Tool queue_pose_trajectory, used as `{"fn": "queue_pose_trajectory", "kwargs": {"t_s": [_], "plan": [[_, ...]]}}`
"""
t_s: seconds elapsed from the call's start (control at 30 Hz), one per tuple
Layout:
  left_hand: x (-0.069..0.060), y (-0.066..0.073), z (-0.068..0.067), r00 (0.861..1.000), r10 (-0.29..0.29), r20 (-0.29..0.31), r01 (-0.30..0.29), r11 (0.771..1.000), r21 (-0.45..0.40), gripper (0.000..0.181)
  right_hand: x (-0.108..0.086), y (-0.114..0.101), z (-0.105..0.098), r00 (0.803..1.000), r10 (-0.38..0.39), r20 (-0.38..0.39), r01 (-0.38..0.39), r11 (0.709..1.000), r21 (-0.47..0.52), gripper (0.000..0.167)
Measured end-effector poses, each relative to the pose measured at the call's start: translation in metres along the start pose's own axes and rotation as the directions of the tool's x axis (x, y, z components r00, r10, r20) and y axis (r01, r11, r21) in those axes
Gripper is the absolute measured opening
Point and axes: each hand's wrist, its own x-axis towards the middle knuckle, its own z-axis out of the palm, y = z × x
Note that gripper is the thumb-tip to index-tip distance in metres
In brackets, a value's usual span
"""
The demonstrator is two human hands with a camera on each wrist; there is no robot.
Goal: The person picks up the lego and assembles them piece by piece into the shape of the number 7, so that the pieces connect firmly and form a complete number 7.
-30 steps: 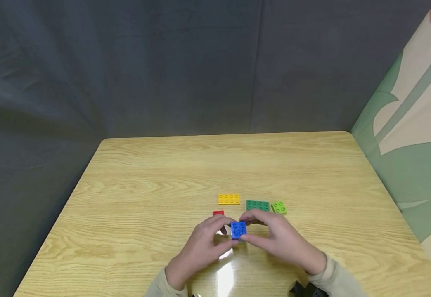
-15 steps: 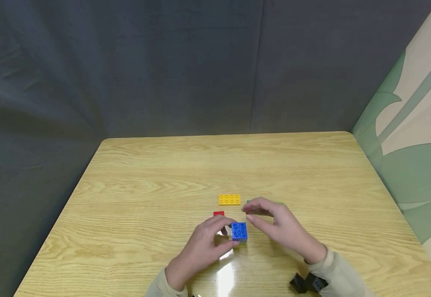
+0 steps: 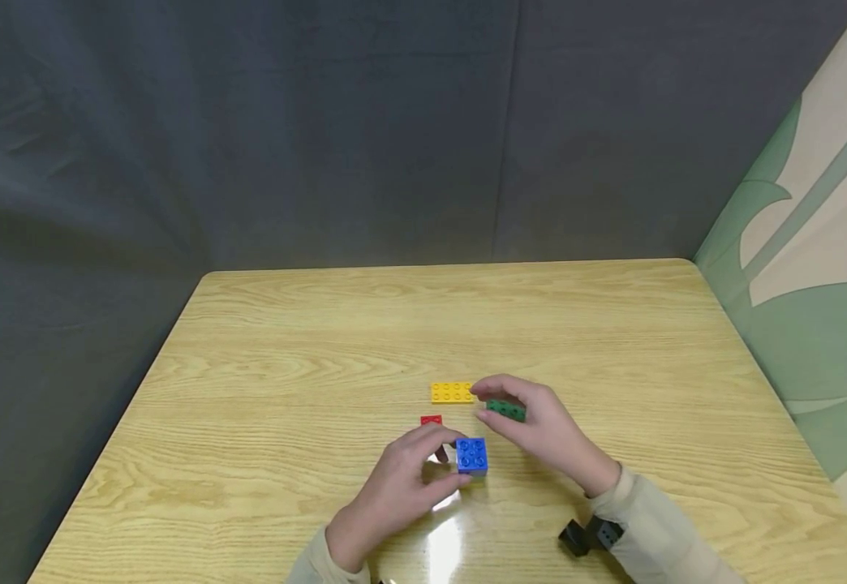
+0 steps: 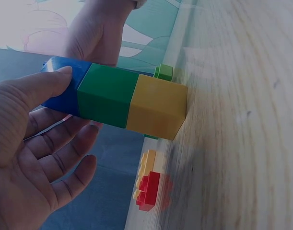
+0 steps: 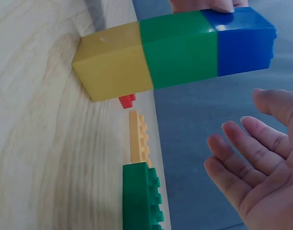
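A tower of stacked toy building bricks appears to stand upright on the table: a blue brick (image 3: 471,456) on top, a green brick (image 4: 108,96) in the middle and a yellow brick (image 4: 158,105) at the bottom. My left hand (image 3: 397,480) pinches the blue brick between thumb and fingers. My right hand (image 3: 543,422) hovers over a long green brick (image 3: 505,410), holding nothing; its fingers are spread and loosely bent in the right wrist view. Beyond the tower lie a long yellow brick (image 3: 452,392) and a red brick (image 3: 431,420), the latter partly covered by the left hand.
A lime green brick (image 4: 164,72) lies on the wooden table (image 3: 285,357), hidden behind the right hand in the head view. A black device (image 3: 591,535) is worn at the right wrist. Dark cloth (image 3: 358,138) hangs behind the table.
My right hand has let go of the blue brick and moved up and away to over the long green brick. My left hand still holds the tower in place.
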Motion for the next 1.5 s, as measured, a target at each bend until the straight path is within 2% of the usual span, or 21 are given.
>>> {"fn": "queue_pose_trajectory", "kwargs": {"t_s": [0.37,0.73,1.07,1.27,1.5], "plan": [[0.0,0.0,0.0,1.0,-0.006,0.001,0.006,1.0,0.011,0.031,0.014,0.014,0.003,1.0,-0.026,-0.016,0.022,0.98,-0.198,0.036],[0.0,-0.001,0.001,1.0,0.026,-0.013,-0.026,1.0,0.006,0.032,0.024,0.023,0.005,0.999,0.032,-0.001,-0.031,0.979,-0.203,0.037],[0.0,0.0,0.0,1.0,-0.002,-0.003,0.002,1.0,-0.008,0.033,0.03,0.031,0.007,0.999,0.047,0.008,-0.043,0.963,-0.267,0.038],[0.0,0.0,0.001,1.0,0.019,-0.018,-0.019,1.0,0.001,0.031,0.034,0.033,0.009,0.997,0.069,0.013,-0.063,0.959,-0.275,0.039],[0.001,-0.001,0.001,1.0,0.023,-0.016,-0.023,1.0,0.002,0.031,0.037,0.036,0.013,0.996,0.085,0.016,-0.075,0.942,-0.328,0.041]]}}
